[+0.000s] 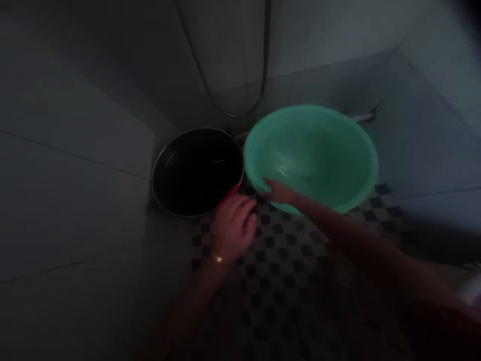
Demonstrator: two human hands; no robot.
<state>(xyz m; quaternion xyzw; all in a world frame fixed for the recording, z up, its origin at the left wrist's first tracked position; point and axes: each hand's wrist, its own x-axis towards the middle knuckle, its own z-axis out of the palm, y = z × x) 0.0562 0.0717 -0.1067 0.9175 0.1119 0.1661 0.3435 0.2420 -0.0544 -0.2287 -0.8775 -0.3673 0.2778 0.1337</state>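
A green plastic basin (323, 150) stands tilted on the checkered floor in a dim tiled corner, with a little water glinting inside. My right hand (280, 192) grips its near rim, fingers over the edge. Left of it sits a dark round pan (197, 170) with a metal rim. My left hand (233, 225), with a thin bracelet at the wrist, hovers just in front of the pan's near right edge, fingers curled; a small red thing shows at its fingertips, too dark to identify.
Tiled walls (75, 150) close in on the left and behind. A grey hose (240, 110) loops down the back wall above the pan. A white pipe (363, 118) runs behind the basin. Checkered floor (285, 271) spreads toward me.
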